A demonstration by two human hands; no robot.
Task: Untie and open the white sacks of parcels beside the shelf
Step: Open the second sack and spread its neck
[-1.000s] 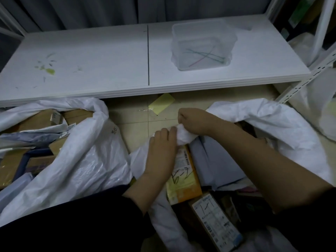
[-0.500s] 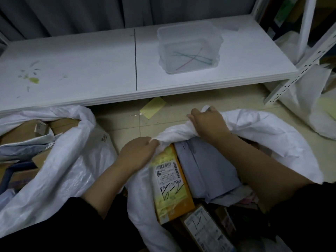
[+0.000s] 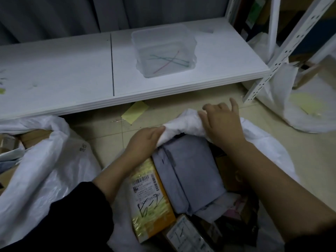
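- I have the white sack (image 3: 263, 148) at 6 o'clock in my view, lying on the floor (image 3: 181, 104) just short of the shelf board (image 3: 72, 75). Its mouth gapes toward me and its far rim is bunched into a thick roll.
- The left hand (image 3: 145, 140) is clamped on the 9 o'clock end of that roll, fingers curled round the material.
- The right hand (image 3: 221, 124) grips the 3 o'clock end, wrapped over the roll, with one finger sticking up free.
- The two hands sit near each other, a short stretch of rolled rim between them.
- Inside the mouth a grey mailer (image 3: 189, 175) lies right under the roll, touching it. A yellow box (image 3: 152, 202) with a printed shipping label and black scrawl lies against the mailer's 9 o'clock side.
- A small labelled carton (image 3: 185, 235) pokes in at 6 o'clock, at the bottom edge.
- A second sack (image 3: 45, 170) lies at 8 o'clock, also open, with cardboard boxes (image 3: 34, 137) showing in its mouth.
- A third sack (image 3: 300, 113) sits at 3 o'clock, past the perforated upright (image 3: 283, 51) — I cannot tell whether it is tied.
- On the shelf board at 12 o'clock stands a clear plastic tub (image 3: 163, 33), with thin coloured ties (image 3: 169, 60) crossed in its bottom.
- A yellow paper slip (image 3: 134, 110) lies on the floor at 11 o'clock from the hands, partly under the board's edge.
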